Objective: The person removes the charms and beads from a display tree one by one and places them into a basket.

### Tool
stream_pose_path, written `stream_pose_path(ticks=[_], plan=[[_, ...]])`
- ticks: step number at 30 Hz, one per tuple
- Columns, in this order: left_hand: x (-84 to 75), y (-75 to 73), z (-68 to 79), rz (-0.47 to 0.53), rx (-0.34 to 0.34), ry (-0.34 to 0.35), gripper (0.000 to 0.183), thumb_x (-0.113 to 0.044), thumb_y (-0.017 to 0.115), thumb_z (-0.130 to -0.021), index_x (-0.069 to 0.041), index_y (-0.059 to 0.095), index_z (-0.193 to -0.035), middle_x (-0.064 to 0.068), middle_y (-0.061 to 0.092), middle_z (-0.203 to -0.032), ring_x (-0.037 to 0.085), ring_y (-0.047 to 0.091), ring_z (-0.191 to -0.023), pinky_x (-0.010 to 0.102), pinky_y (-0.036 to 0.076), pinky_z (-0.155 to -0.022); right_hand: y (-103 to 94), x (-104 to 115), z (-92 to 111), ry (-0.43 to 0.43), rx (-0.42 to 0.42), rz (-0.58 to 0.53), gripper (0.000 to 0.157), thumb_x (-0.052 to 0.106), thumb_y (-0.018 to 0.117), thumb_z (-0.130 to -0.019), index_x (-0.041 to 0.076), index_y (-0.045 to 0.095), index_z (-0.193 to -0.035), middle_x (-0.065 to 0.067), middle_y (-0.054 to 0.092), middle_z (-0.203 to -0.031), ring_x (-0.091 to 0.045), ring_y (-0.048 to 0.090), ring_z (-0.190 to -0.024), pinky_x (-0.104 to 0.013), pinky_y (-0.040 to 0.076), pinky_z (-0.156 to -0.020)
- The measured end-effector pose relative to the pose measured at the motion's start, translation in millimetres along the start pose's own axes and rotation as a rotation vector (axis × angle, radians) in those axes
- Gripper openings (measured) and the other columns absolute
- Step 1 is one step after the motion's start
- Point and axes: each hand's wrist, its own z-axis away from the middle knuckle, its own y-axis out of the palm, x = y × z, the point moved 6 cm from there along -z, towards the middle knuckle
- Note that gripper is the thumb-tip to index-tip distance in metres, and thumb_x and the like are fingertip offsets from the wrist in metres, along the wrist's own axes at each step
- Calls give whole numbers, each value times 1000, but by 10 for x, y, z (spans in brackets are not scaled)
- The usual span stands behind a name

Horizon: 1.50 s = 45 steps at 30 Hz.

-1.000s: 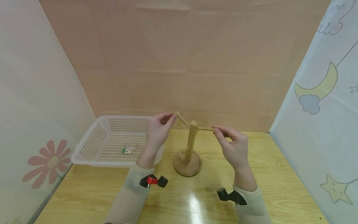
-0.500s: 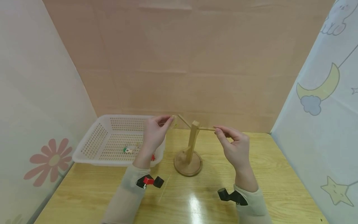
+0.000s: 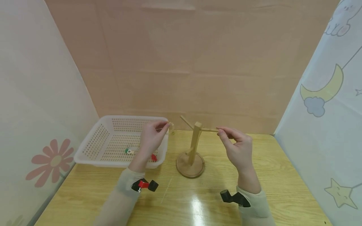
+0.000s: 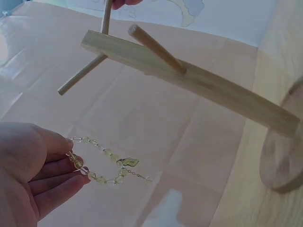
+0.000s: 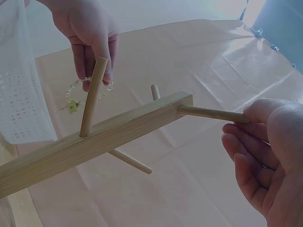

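Observation:
My left hand point(image 3: 152, 135) pinches a beaded bracelet point(image 4: 102, 178) between thumb and fingers, near the right rim of the white basket. Clear and yellow-green beads form its loop, and a small leaf charm point(image 4: 129, 162) and a short chain dangle from it. In the middle of the table stands a wooden peg stand point(image 3: 194, 144) with a round base point(image 3: 190, 166). My right hand point(image 3: 236, 142) holds the tip of its upper right peg point(image 5: 213, 114) between thumb and fingers. The upper left peg point(image 4: 81, 75) is bare, and the bracelet hangs apart from it.
Left of the stand sits the white plastic basket point(image 3: 85, 158). In it lie a red piece point(image 3: 154, 158) and a small green and white item point(image 3: 129, 151). A brown sheet point(image 3: 181, 62) backs the table, with patterned panels on both sides.
My left hand has drawn the bracelet away from the upper left peg's tip, leftward and down toward the basket. The right hand keeps its hold on the right peg.

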Motion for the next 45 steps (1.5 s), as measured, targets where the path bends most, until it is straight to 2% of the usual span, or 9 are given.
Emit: stream_pose_path(ticks=[9,14,23,28,35,42,45], plan=[[232,-142,85,-47,80,-55,16,-11,76,-100,-2,81,-112,11,80,-111,26,77,-103,41,64,-87,25,-6,-18,-8,8,1,13,-7,73,-96,-3,82,-103,-17,79,-88,-2,71,-79,-14,53,-68],[331,-255,125,-118,129,-75,21,-15,75,-102,-2,80,-117,12,79,-115,28,76,-106,44,63,-90,25,-6,-18,-5,6,2,13,-8,73,-96,-2,82,-104,-17,79,-88,-5,72,-78,-14,53,-69],[517,-482,204,-250,198,-57,19,-13,75,-102,-3,80,-116,12,80,-110,28,77,-99,45,64,-87,10,-7,-7,6,-8,-3,18,-13,72,-94,-3,82,-105,-20,78,-88,-2,72,-79,-14,53,-68],[640,-610,243,-309,222,-81,19,-16,74,-103,-3,80,-116,13,80,-110,30,77,-97,47,64,-85,1,-8,-4,12,-14,-1,17,-13,71,-95,-5,82,-105,-19,78,-87,1,71,-80,-14,50,-65],[808,-870,325,-376,260,-66,14,-11,74,-102,0,80,-109,13,80,-103,29,76,-90,50,64,-79,18,-2,-10,23,-7,-19,15,-11,71,-96,-5,81,-106,-19,79,-88,1,71,-79,-14,52,-65],[977,-1178,383,-471,315,-137,18,-17,73,-103,-1,80,-110,14,79,-107,31,75,-95,53,62,-83,22,-5,-4,22,-12,-12,17,-12,72,-95,-4,82,-106,-20,78,-87,1,71,-79,-14,50,-63],[1049,-1287,392,-487,342,-132,17,-14,74,-102,0,80,-109,15,79,-104,32,75,-94,54,61,-83,14,-3,-2,24,-18,-13,17,-12,72,-95,-4,82,-106,-21,78,-87,1,71,-78,-14,50,-64]])
